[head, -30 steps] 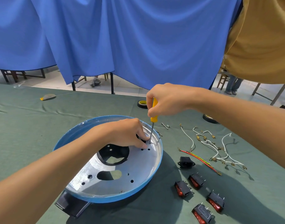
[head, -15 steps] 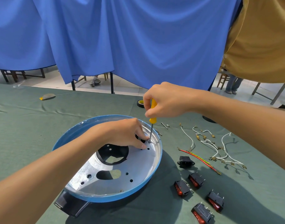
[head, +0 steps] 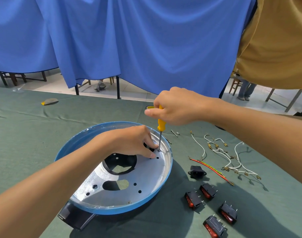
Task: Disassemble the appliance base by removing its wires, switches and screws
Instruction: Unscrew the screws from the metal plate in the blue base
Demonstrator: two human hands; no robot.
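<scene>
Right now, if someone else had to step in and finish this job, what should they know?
Right hand grips the screwdriver, held upright with its tip seemingly on a screw at the far side of the base.
Left hand rests inside the base, fingertips beside that tip. I can't tell whether it pinches anything.
Done: wires, four switches and a socket lie on the cloth to the right.
Left: this screw, and likely the black ring and black block on the base.
</scene>
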